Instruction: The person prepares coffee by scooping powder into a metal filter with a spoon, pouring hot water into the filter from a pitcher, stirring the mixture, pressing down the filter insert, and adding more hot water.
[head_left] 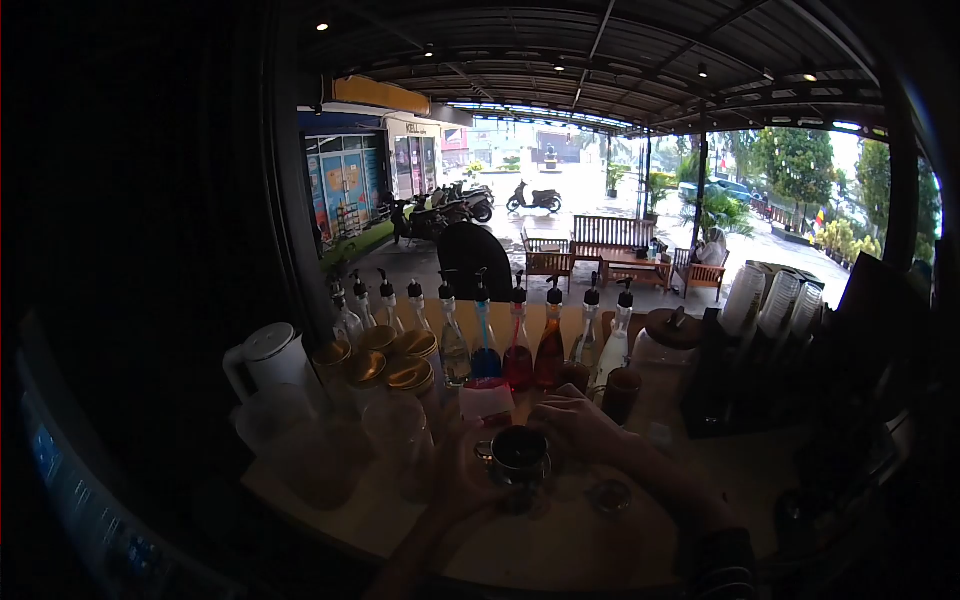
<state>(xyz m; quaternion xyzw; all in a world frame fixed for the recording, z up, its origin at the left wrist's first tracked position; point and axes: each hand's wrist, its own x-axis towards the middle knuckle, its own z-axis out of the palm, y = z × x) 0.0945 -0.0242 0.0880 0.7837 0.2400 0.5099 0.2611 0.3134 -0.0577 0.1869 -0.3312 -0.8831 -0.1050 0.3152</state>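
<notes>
A cup (520, 447) with dark contents and a handle on its left side stands on the counter between my hands. My left hand (462, 468) is at the cup's left, thumb and fingers apart; dim light hides whether it touches the handle. Above the cup's right rim, my right hand (578, 420) has its fingers curled together, and what they hold, if anything, cannot be made out. Just behind the cup is a red and white packet (487, 402), left of my right fingertips. A small glass (609, 495) sits below my right forearm.
Several pump bottles (518, 350) line the counter's back edge. Gold-lidded canisters (409, 374), a white pitcher (270, 358) and clear plastic containers (396, 425) stand left. A dark mug (621, 392), a lidded jar (668, 340) and stacked cups (778, 303) are right.
</notes>
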